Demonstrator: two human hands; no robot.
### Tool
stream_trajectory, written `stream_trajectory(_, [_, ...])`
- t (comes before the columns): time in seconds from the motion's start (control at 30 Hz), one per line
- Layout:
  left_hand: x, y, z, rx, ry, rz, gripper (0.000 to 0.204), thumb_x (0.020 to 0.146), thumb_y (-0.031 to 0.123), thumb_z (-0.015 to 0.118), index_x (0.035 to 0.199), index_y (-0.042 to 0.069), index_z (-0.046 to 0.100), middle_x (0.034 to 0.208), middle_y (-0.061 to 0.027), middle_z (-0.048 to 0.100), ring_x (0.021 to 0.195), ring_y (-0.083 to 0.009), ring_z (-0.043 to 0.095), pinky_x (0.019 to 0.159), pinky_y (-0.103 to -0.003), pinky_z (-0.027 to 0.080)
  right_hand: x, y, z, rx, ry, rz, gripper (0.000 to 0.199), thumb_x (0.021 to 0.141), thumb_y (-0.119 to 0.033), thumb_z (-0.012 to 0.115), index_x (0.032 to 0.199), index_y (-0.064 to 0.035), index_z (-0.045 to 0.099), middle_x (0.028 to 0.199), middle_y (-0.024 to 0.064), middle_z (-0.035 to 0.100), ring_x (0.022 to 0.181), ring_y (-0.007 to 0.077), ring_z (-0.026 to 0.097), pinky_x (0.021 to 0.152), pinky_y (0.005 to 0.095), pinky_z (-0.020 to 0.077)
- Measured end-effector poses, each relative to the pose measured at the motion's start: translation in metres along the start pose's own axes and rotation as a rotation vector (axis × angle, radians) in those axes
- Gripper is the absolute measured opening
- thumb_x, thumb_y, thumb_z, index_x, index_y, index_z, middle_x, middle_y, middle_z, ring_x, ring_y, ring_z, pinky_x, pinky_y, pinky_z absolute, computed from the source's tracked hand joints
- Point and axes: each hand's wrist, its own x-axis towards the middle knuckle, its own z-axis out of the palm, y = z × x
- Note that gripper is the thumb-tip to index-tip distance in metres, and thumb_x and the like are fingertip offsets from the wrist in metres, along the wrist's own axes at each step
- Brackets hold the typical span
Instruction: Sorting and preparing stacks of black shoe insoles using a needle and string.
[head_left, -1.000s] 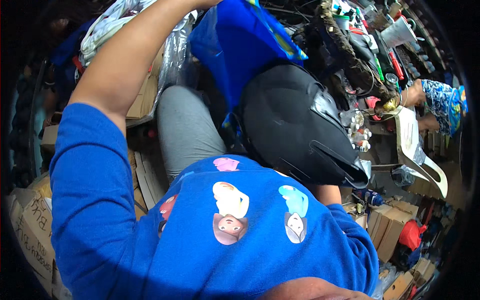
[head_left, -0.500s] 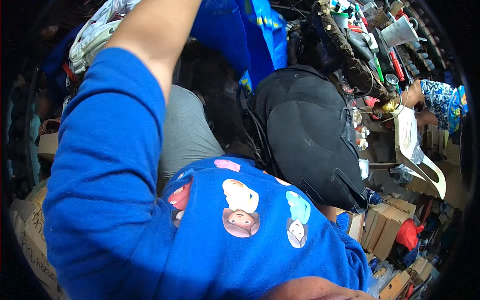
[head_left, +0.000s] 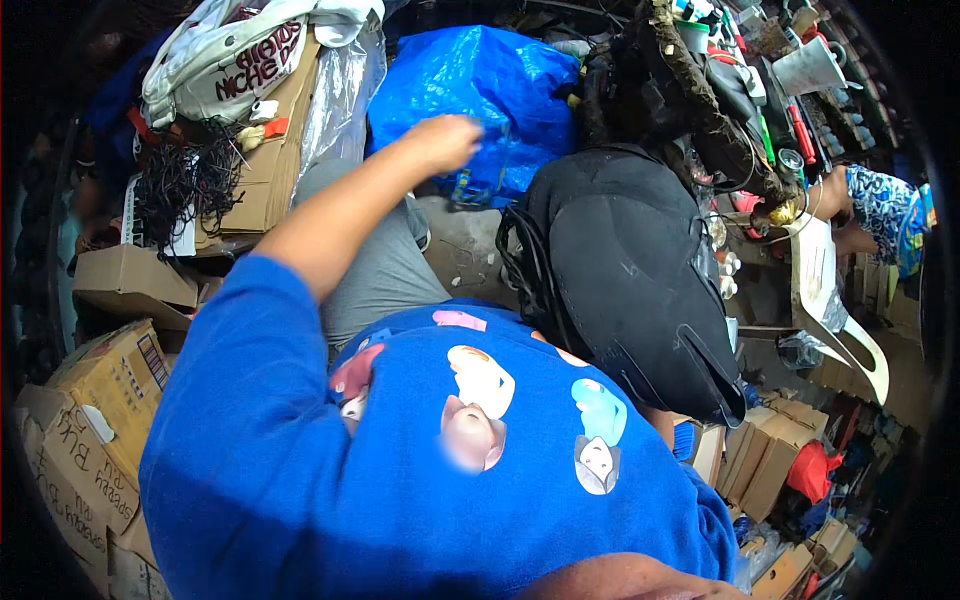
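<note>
My left hand (head_left: 450, 143) reaches forward over a shiny blue plastic bag (head_left: 455, 80) on the floor ahead. Its fingers are curled closed, and their tips are blurred; whatever they may pinch does not show. A black backpack (head_left: 625, 270) with dangling straps leans against my right side and lap. Only a bit of my right forearm (head_left: 657, 424) shows, below the backpack. The right hand itself is hidden behind it.
On the left are a white cloth bag (head_left: 230, 65), tangled black cords (head_left: 185, 185) and cardboard boxes (head_left: 130, 390). A cluttered workbench (head_left: 700, 110) stands at the right, near a white plastic chair (head_left: 815, 270) and another person's leg (head_left: 828, 195). More boxes (head_left: 775, 455) are stacked lower right.
My left arm has come down and back from its raised reach. The blue bag, which was lifted and stretched upright, now sits lower in a heap. The backpack has shifted slightly.
</note>
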Motion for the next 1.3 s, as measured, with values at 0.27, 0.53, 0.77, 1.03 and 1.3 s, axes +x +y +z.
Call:
stream_trajectory(0.27, [-0.114,0.139,-0.047,-0.982,-0.018,0.227,0.097,0.077,0.063,0.055,0.141,0.003,0.015,0.141,-0.0249,0.019,0.135,-0.0355,0.013,0.109,-0.041,0.012,0.011,-0.001,0.013,-0.053,-0.069,0.002,0.051,0.091,-0.047,0.036,0.118,-0.0071,0.054,0.118,0.0116,0.057,0.107,0.0280,0.055,0.093,0.0432,0.0428])
stream_trajectory(0.53, [-0.069,0.077,-0.028,-1.894,0.208,0.000,0.088,0.079,0.052,0.060,0.138,0.004,0.016,0.133,-0.0160,0.034,0.118,-0.0252,0.042,0.099,-0.036,0.035,0.089,-0.008,0.026,0.057,0.004,0.361,0.043,0.086,-0.038,0.050,0.110,-0.0029,0.056,0.105,0.0131,0.062,0.091,0.0245,0.061,0.084,0.0361,0.0477])
stream_trajectory(0.77, [-0.025,-0.011,-0.055,-2.265,-0.067,-0.113,0.042,0.079,0.039,0.061,0.098,0.002,0.062,0.090,-0.0115,0.066,0.076,-0.0207,0.065,0.075,-0.034,0.053,0.179,-0.044,0.101,-0.626,-0.078,0.276,0.052,0.070,-0.032,0.074,0.103,0.0054,0.058,0.093,0.0142,0.064,0.081,0.0177,0.062,0.075,0.0292,0.0488])
stream_trajectory(1.03, [0.062,-0.162,-0.002,-1.055,0.296,-0.699,0.056,0.076,0.032,0.061,0.124,0.005,0.047,0.125,-0.0146,0.049,0.115,-0.0274,0.045,0.094,-0.044,0.035,0.281,0.064,0.072,-1.090,0.007,0.224,0.085,0.067,-0.049,0.071,0.127,0.0050,0.044,0.117,0.0237,0.055,0.112,0.0285,0.053,0.095,0.0322,0.0388])
stream_trajectory(1.3, [0.001,-0.122,-0.058,-0.863,0.286,-0.242,0.043,0.080,0.027,0.062,0.116,0.006,0.054,0.122,-0.0130,0.053,0.112,-0.0257,0.051,0.095,-0.034,0.038,0.214,-0.012,0.023,-0.924,-0.166,0.336,0.058,0.081,-0.034,0.064,0.126,0.0013,0.048,0.124,0.0133,0.052,0.120,0.0203,0.043,0.102,0.0296,0.0284])
